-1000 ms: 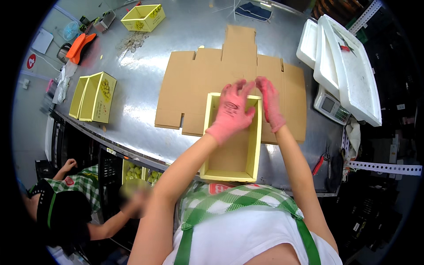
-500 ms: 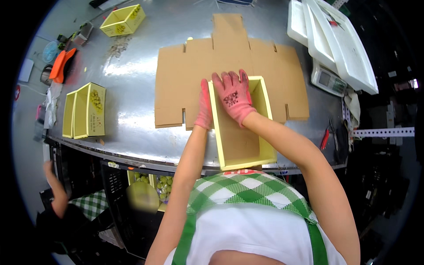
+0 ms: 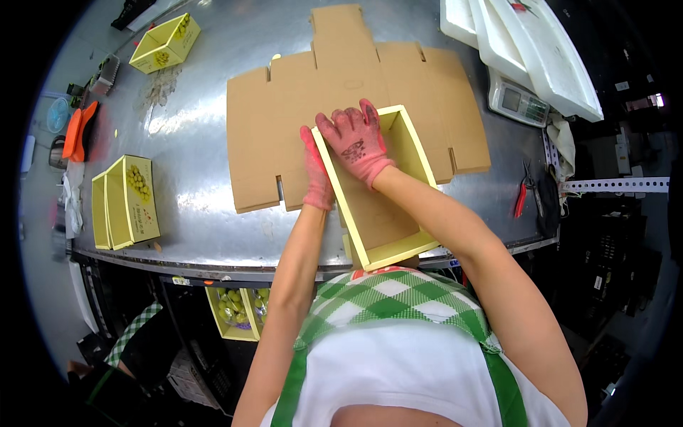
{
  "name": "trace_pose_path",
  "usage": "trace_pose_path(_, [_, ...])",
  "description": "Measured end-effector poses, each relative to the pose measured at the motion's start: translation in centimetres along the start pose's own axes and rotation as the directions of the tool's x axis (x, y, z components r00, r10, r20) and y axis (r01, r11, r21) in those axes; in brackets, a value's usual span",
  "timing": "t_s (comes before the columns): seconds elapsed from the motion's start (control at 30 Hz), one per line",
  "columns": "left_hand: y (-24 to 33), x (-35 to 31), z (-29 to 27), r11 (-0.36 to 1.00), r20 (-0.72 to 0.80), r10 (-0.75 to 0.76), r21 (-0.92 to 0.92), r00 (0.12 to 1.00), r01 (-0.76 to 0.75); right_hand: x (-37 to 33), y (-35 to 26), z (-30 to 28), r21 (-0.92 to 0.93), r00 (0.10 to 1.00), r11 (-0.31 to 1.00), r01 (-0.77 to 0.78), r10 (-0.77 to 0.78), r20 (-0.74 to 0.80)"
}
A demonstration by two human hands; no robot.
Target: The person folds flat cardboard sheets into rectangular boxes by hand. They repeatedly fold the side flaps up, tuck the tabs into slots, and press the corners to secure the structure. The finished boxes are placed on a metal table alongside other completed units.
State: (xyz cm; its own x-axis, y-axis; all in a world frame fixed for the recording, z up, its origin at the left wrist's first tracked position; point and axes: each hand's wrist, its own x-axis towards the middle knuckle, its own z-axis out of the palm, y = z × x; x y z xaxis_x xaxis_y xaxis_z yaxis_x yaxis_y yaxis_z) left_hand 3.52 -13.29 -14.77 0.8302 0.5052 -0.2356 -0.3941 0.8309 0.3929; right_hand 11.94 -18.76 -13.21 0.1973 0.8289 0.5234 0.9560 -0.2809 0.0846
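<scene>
A yellow open-topped box [image 3: 414, 132] with a brown inside stands in front of me, its near end close to my apron. My left hand [image 3: 317, 171], in a pink glove, holds the outside of its left wall near the far corner. Over that same corner lies my gloved right hand [image 3: 353, 146], its fingers gripping across the far rim and its palm inside the box. The undersides of both hands are hidden. Beneath the box's far part, a flat brown cardboard sheet [image 3: 284, 107] with slots and flaps is spread on the metal table [image 3: 192, 206].
Yellow boxes with grape pictures stand at left [image 3: 142, 199] and far left [image 3: 167, 44]. White foam trays [image 3: 526, 50], a scale [image 3: 521, 103] and red-handled pliers [image 3: 523, 196] lie at right. Below the table edge sits a box of green grapes [image 3: 233, 313]. Another person bends at lower left.
The yellow box has turned slightly, its far end swinging left, and both hands have moved left with it. The whole view has shifted a little. At lower left the other person has bent lower.
</scene>
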Motion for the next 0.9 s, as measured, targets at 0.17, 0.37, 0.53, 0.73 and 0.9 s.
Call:
trace_pose_path(0.17, [2.2,1.0,-4.4,0.734,-0.016,0.371,0.617,0.928,-0.283,0.4,0.1,-1.0,-0.058,0.996,0.997,0.043,-0.039,0.075])
trace_pose_path(0.37, [10.8,-0.6,-6.4,0.611,-0.128,0.69,0.629,0.712,-0.48,0.5,0.8,-1.3,-0.004,0.997,1.0,0.025,-0.025,0.077])
trace_pose_path(0.53, [0.6,2.8,-0.8,0.377,0.119,0.721,0.76,0.683,-0.53,1.3,0.0,-2.3,0.01,0.996,1.0,-0.018,0.018,0.084])
trace_pose_path(0.73, [-2.8,6.4,-1.1,0.813,0.042,0.468,0.371,0.883,-0.448,1.2,3.1,-2.1,-0.137,0.948,0.987,0.085,-0.037,0.316])
trace_pose_path(0.9, [-1.2,5.6,1.0,0.906,-0.022,0.363,0.24,0.931,-0.348,2.6,3.5,-4.0,-0.066,0.925,0.997,-0.026,0.049,0.376])
